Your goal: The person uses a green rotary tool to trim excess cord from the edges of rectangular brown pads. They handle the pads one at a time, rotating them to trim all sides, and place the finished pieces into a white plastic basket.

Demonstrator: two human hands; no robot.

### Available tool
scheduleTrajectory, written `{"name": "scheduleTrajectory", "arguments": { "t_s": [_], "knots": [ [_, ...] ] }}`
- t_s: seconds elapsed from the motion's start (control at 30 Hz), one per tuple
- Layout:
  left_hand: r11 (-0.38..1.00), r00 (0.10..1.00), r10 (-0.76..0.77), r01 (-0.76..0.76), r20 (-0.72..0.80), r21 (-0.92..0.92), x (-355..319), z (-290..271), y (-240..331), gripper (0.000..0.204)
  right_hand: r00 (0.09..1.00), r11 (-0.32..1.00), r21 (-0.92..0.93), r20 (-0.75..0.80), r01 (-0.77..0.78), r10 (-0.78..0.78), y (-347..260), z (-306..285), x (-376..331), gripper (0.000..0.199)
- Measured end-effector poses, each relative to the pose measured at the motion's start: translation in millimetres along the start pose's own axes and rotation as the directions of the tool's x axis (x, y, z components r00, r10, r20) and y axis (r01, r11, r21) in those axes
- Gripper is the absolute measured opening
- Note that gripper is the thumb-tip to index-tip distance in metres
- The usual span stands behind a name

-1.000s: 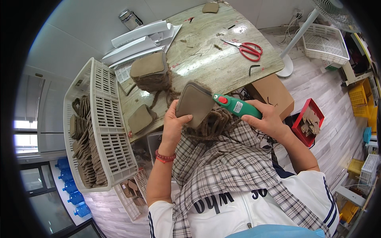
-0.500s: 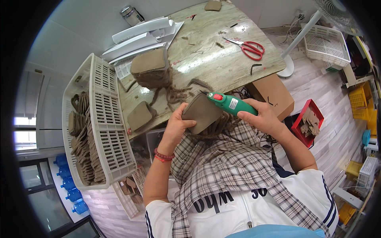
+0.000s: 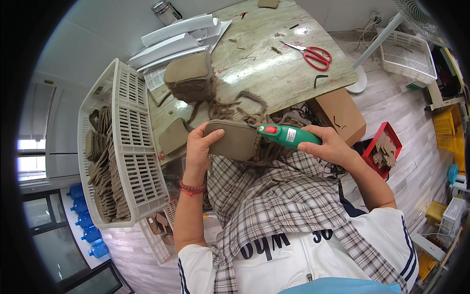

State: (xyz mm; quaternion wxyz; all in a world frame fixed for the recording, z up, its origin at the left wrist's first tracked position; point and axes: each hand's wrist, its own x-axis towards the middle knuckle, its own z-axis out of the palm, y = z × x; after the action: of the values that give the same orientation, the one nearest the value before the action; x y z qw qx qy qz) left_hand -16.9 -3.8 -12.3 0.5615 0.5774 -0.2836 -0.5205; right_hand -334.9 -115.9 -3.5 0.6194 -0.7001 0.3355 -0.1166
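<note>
My left hand [image 3: 199,147] pinches a brown rounded fabric piece [image 3: 234,139] by its left end, thumb on top. In my right hand [image 3: 330,144] is a green handheld electric cutter [image 3: 289,136] with a red switch, its tip at the piece's far right corner. Brown trimmings [image 3: 254,111] lie beyond and beside the tip, some hanging over my lap. A stack of similar pieces [image 3: 188,71] stands on the table [image 3: 289,54]. Another brown piece [image 3: 172,137] lies at the near left table edge.
Red-handled scissors [image 3: 316,56] lie on the table. A white slatted basket [image 3: 142,147] of brown pieces stands at left. Paper rolls [image 3: 178,36] and a metal cup [image 3: 165,12] are behind. At right are a cardboard box [image 3: 338,115], a red tray [image 3: 384,149] and a fan [image 3: 416,17].
The fabric piece has turned so its long side runs left to right. My left hand has shifted left, and the cutter tip has moved slightly nearer, following the edge.
</note>
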Motion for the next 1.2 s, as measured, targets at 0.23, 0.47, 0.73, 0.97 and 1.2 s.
{"name": "scheduleTrajectory", "arguments": {
  "t_s": [0.23, 0.47, 0.73, 0.97, 1.2],
  "knots": [
    [0.998, 0.998, -0.015, 0.011, 0.063, 0.067, -1, 8, -4, 0.015, 0.999, 0.994, -0.103, 0.031, 0.04, -0.037, -6, 4, 2, 0.045],
    [0.99, 0.986, -0.086, 0.069, 0.139, 0.126, -2, 14, -7, 0.015, 0.995, 0.988, -0.123, 0.009, 0.097, -0.097, -6, 13, 10, 0.046],
    [0.97, 0.965, -0.185, 0.149, 0.185, 0.192, -8, 7, -4, 0.017, 0.981, 0.971, -0.141, 0.06, 0.192, -0.185, -16, 31, 35, 0.047],
    [0.987, 0.962, 0.156, -0.163, -0.224, -0.012, -18, -96, 22, 0.016, 0.997, 0.998, -0.024, -0.045, 0.055, -0.056, -21, 26, 35, 0.043],
    [0.273, 0.692, 0.625, 0.242, -0.362, 0.931, 15, -183, -17, 0.04, 0.989, 0.998, 0.056, -0.143, -0.025, 0.033, -2, 17, 23, 0.038]
  ]
}}
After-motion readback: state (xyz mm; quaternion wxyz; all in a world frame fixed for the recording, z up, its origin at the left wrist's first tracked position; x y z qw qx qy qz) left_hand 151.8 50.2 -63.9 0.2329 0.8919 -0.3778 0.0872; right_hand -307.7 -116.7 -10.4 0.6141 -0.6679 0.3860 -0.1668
